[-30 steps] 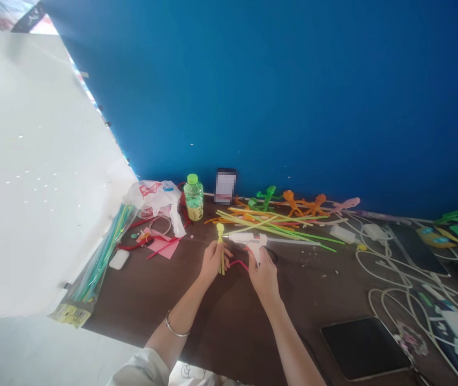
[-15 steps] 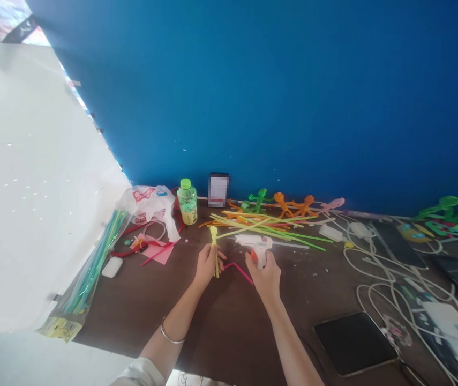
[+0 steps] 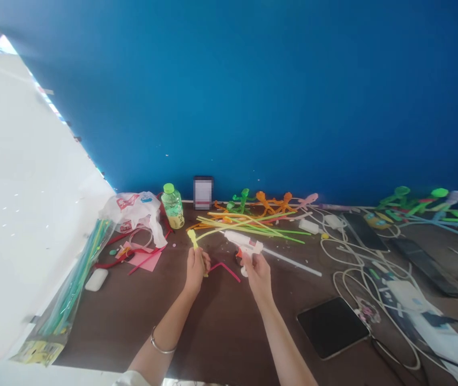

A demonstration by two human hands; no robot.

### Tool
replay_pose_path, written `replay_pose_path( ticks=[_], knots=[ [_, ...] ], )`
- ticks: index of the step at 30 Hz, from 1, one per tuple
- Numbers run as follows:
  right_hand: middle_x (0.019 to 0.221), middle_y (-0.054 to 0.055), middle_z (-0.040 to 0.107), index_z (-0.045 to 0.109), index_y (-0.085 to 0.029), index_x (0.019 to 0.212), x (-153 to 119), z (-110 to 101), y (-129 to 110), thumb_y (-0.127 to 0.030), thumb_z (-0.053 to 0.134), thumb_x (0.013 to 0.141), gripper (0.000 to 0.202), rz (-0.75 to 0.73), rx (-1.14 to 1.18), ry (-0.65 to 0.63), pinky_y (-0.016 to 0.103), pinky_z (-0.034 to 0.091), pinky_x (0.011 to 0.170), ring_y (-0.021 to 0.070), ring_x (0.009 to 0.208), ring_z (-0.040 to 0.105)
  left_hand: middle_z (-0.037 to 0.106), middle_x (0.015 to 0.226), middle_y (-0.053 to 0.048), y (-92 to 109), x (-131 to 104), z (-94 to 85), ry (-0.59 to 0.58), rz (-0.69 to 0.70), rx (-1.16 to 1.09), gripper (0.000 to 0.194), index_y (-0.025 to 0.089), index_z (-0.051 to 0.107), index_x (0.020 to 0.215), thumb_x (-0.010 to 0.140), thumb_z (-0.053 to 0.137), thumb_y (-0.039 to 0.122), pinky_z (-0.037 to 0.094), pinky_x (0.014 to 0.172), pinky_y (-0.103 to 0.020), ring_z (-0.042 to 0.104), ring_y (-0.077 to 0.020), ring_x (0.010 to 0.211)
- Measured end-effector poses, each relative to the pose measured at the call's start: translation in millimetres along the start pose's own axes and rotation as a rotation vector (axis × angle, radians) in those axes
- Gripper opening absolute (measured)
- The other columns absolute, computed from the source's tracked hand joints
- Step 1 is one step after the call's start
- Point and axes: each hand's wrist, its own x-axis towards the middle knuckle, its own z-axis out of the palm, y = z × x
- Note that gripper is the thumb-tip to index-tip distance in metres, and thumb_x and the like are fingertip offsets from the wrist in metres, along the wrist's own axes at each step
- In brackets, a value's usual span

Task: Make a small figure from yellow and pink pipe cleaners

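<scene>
My left hand (image 3: 196, 269) is closed around a yellow pipe-cleaner figure (image 3: 192, 237), its rounded head sticking up above the fingers. In my right hand (image 3: 256, 273) is a white hot glue gun (image 3: 241, 242) with an orange trigger. Its nozzle points left, toward the yellow figure but apart from it, and a long glue stick (image 3: 293, 262) runs out of its back end. A bent magenta pipe cleaner (image 3: 229, 269) lies on the table between my hands. Behind the glue gun spreads a pile of yellow, green and orange pipe cleaners (image 3: 261, 222).
Along the blue wall stand a green-capped bottle (image 3: 172, 206), a phone-like device (image 3: 203, 193) and several pipe-cleaner figures (image 3: 264, 202). To the left lie a plastic bag (image 3: 132, 212) and a pack of pipe cleaners (image 3: 74, 289). A tablet (image 3: 333, 327) and tangled white cables (image 3: 335, 284) occupy the right.
My right hand has lifted the glue gun off the table and tilted it, nozzle up to the left. The yellow figure now leans left in my left hand. The view has shifted right.
</scene>
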Motion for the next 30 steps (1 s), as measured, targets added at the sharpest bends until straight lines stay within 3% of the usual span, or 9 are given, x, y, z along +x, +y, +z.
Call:
replay_pose_path(
  ticks=[4, 6, 8, 11, 18, 21, 24, 30],
  knots=[
    [0.063, 0.000, 0.057, 0.060, -0.014, 0.095, -8.7, 5.5, -7.8, -0.040, 0.060, 0.071, 0.035, 0.034, 0.237, -0.042, 0.023, 0.039, 0.047, 0.0110, 0.052, 0.047, 0.051, 0.056, 0.004, -6.1, -13.6, 13.2, -0.069, 0.006, 0.018, 0.035, 0.018, 0.043, 0.078, 0.080, 0.041, 0.052, 0.039, 0.043, -0.017, 0.048, -0.0062, 0.045],
    [0.068, 0.001, 0.059, 0.060, -0.015, 0.096, -13.6, 13.0, -9.6, -0.039, 0.061, 0.071, 0.035, 0.062, 0.351, -0.035, 0.023, 0.039, 0.047, 0.0107, 0.053, 0.048, 0.061, 0.078, -0.002, -7.5, -20.1, 19.0, -0.120, 0.018, -0.031, 0.032, 0.018, 0.040, 0.081, 0.076, 0.051, 0.048, 0.047, 0.056, -0.022, 0.059, -0.0099, 0.063],
    [0.077, 0.004, 0.062, 0.060, -0.015, 0.096, -17.8, 22.4, -9.7, -0.039, 0.062, 0.070, 0.035, 0.087, 0.463, -0.022, 0.025, 0.043, 0.052, 0.0130, 0.060, 0.054, 0.062, 0.099, -0.008, -7.7, -25.2, 22.7, -0.210, -0.003, -0.089, 0.035, 0.019, 0.037, 0.082, 0.069, 0.062, 0.040, 0.049, 0.070, -0.028, 0.061, -0.0157, 0.085],
    [0.088, 0.006, 0.064, 0.059, -0.016, 0.096, -21.8, 35.8, -7.9, -0.038, 0.063, 0.069, 0.035, 0.136, 0.568, -0.006, 0.028, 0.046, 0.061, 0.0172, 0.073, 0.058, 0.061, 0.106, -0.011, -7.1, -30.0, 24.4, -0.300, -0.077, -0.142, 0.042, 0.020, 0.034, 0.081, 0.063, 0.070, 0.032, 0.049, 0.077, -0.034, 0.059, -0.0221, 0.098],
    [0.082, 0.004, 0.061, 0.059, -0.015, 0.089, -23.6, 43.2, -3.0, -0.036, 0.063, 0.070, 0.029, 0.183, 0.586, 0.070, 0.027, 0.046, 0.060, 0.0159, 0.070, 0.057, 0.064, 0.105, -0.010, -3.5, -34.3, 25.3, -0.296, -0.091, -0.143, 0.047, 0.020, 0.029, 0.075, 0.059, 0.073, 0.022, 0.046, 0.085, -0.036, 0.059, -0.0213, 0.099],
    [0.091, 0.005, 0.061, 0.055, -0.018, 0.102, -22.2, 34.1, -2.9, -0.035, 0.060, 0.073, 0.033, 0.104, 0.617, 0.178, 0.029, 0.046, 0.066, 0.0159, 0.077, 0.058, 0.063, 0.106, -0.011, -1.3, -33.6, 25.7, -0.281, -0.098, -0.139, 0.050, 0.021, 0.025, 0.072, 0.058, 0.073, 0.022, 0.049, 0.077, -0.035, 0.062, -0.0212, 0.091],
    [0.082, 0.002, 0.062, 0.055, -0.020, 0.098, -18.6, 20.4, -1.7, -0.032, 0.060, 0.074, 0.028, 0.006, 0.626, 0.343, 0.030, 0.046, 0.072, 0.0130, 0.074, 0.058, 0.064, 0.105, -0.010, 0.4, -31.4, 25.6, -0.272, -0.087, -0.159, 0.051, 0.021, 0.022, 0.070, 0.059, 0.072, 0.021, 0.049, 0.074, -0.032, 0.062, -0.0199, 0.089],
    [0.067, 0.004, 0.063, 0.059, -0.013, 0.084, -12.6, 3.5, 4.1, -0.037, 0.064, 0.070, 0.028, -0.054, 0.523, 0.339, 0.037, 0.048, 0.067, 0.0164, 0.062, 0.060, 0.066, 0.099, -0.009, -1.6, -26.4, 21.8, -0.268, -0.078, -0.121, 0.052, 0.021, 0.023, 0.069, 0.057, 0.073, 0.020, 0.047, 0.064, -0.027, 0.062, -0.0157, 0.075]
  ],
)
